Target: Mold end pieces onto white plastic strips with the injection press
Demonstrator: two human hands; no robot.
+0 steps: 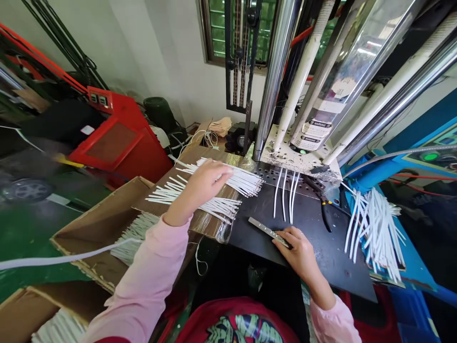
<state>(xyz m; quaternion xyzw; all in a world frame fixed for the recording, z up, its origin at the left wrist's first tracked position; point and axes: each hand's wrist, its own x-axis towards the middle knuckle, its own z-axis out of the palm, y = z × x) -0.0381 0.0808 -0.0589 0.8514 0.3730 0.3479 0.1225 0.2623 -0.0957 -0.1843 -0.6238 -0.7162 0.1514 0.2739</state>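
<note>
My left hand (209, 181) is over the bundles of white strips (246, 181) on the brown board; its fingers are bent together, and what they hold, if anything, is hidden. A second, lower bundle (221, 207) lies partly under my wrist. My right hand (296, 247) grips the right end of a flat metal bar (264, 226) with notches, just above the black table's front edge. Several white strips (284, 195) stick out from under the machine's perforated plate (303, 159), beyond the bar.
Pliers (324, 209) with black and yellow handles lie right of the strips. A pile of white strips (378, 233) rests on the blue surface at right. Cardboard boxes (82, 214) with strips stand at left, near a red machine (121, 138).
</note>
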